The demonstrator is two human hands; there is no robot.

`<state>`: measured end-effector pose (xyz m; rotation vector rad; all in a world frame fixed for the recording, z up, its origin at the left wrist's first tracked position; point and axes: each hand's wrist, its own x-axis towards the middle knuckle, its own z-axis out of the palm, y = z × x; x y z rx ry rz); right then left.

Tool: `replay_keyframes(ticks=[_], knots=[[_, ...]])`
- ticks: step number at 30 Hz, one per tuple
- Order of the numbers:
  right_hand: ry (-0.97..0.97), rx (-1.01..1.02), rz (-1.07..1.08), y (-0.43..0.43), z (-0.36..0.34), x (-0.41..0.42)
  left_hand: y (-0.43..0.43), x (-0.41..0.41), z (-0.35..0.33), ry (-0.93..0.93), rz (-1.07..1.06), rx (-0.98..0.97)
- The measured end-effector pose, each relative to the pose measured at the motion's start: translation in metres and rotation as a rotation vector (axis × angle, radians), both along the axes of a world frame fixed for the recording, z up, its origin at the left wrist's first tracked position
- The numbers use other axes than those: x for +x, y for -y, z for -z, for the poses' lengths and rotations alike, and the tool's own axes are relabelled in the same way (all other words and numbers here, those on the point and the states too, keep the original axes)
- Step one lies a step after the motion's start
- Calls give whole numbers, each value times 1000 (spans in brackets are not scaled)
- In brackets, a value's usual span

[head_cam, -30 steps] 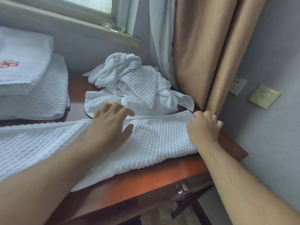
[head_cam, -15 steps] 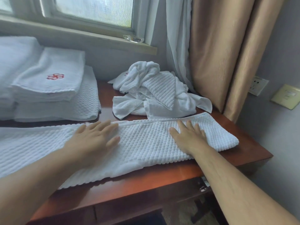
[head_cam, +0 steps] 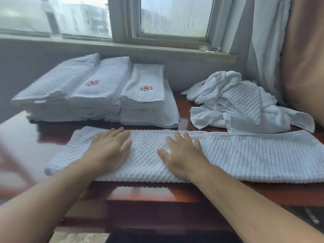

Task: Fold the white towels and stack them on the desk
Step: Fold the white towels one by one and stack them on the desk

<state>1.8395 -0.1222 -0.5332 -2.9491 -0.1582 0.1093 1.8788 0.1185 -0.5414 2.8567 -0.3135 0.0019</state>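
Observation:
A long white waffle-weave towel (head_cam: 245, 158) lies folded lengthwise across the dark wooden desk (head_cam: 154, 192). My left hand (head_cam: 110, 151) presses flat on its left part, fingers straight. My right hand (head_cam: 182, 155) lies flat on the towel's middle, fingers spread. Behind on the left stand stacks of folded white towels (head_cam: 98, 95), some with a red emblem. At the back right sits a heap of unfolded white towels (head_cam: 242, 106).
A window with a grey sill (head_cam: 122, 48) runs behind the desk; a clear glass object (head_cam: 210, 48) rests on the sill. White and tan curtains (head_cam: 280, 50) hang at the right. The desk's front edge is near me.
My right hand let go of the towel's right end and slid left to the towel's middle. My left hand also moved left along it. The view swung left, showing more folded stacks.

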Motion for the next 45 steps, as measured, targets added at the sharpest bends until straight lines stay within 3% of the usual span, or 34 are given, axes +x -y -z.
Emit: replay_keyframes(ticks=[5, 11, 14, 21, 25, 31, 36, 39, 45], knots=[[-31, -42, -121, -32, 4, 11, -41, 0, 1, 10, -136, -24], [-52, -11, -155, -25, 2, 11, -42, 22, -13, 113, -82, -47], [10, 50, -155, -21, 3, 7, -38, 31, -21, 114, -76, -7], [263, 111, -182, -31, -6, 9, -42, 35, -22, 355, -108, -11], [163, 174, -239, -41, 0, 7, -43, 32, -19, 322, -117, 122], [96, 93, -233, -42, -2, 9, -51, 6, -13, 463, -167, 6], [233, 214, -249, -68, -17, 22, -60, -10, -5, 292, -160, -77], [207, 311, -270, -78, -10, 23, -67, -8, 1, 195, -159, -77], [132, 161, -306, -79, -3, 22, -66, -6, 6, 110, -208, -13]])
